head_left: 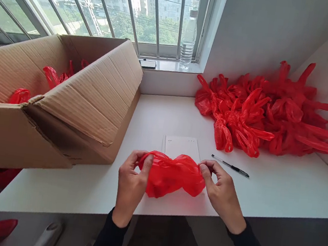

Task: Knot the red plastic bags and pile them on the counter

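Observation:
A crumpled red plastic bag (172, 176) stretches between my two hands above the front part of the white table. My left hand (135, 179) pinches its left end between thumb and fingers. At the opposite end, my right hand (218, 188) grips the bag's right corner, thumb on top. Just behind the bag lies a white notebook (182, 145), its near part covered by the red plastic. A black pen (231, 165) rests on the table beyond my right hand.
An open cardboard box (89, 93) with red bags (52, 78) inside stands at the left. Bunched red plastic bags (252, 114) are heaped at the back right against the wall. A water bottle (188, 41) and a phone (147, 64) sit on the windowsill. The table (278, 190) ends close to my wrists.

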`<move>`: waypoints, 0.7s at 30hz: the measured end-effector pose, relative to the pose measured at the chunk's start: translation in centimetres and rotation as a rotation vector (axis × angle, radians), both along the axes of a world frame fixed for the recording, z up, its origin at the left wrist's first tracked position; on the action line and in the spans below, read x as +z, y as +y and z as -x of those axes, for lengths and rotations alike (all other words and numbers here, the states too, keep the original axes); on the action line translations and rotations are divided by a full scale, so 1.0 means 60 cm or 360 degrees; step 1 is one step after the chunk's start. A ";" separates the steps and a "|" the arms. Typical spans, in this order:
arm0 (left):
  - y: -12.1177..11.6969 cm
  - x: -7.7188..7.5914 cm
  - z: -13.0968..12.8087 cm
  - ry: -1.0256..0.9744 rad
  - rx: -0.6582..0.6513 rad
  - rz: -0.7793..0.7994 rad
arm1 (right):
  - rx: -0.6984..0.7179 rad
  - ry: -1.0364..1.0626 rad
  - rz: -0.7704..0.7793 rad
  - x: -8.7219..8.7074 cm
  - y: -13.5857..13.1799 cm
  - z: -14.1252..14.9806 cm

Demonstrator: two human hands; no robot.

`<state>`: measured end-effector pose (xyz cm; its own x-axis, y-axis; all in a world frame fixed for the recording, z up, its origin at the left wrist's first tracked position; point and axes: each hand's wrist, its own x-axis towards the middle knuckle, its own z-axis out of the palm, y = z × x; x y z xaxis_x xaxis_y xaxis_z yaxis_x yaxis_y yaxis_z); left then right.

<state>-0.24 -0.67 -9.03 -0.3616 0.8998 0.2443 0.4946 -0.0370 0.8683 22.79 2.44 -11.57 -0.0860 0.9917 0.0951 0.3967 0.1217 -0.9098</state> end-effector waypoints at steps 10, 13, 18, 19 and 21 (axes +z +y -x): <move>-0.013 0.032 0.004 0.0158 0.0215 -0.0209 | -0.0022 0.0356 0.0252 0.003 0.010 -0.018; -0.020 0.050 0.015 -0.0404 0.0259 -0.0065 | -0.0416 0.0466 0.0099 0.007 0.000 -0.035; -0.032 0.065 0.007 -0.0910 -0.0084 0.0091 | -0.0299 0.0132 -0.0914 0.074 -0.045 -0.007; -0.034 0.064 0.004 -0.0982 -0.0110 0.0099 | 0.0025 -0.0027 -0.0966 0.086 -0.048 0.006; -0.036 0.060 0.002 -0.1135 -0.0107 0.0124 | 0.0552 -0.0323 -0.0839 0.095 -0.045 0.029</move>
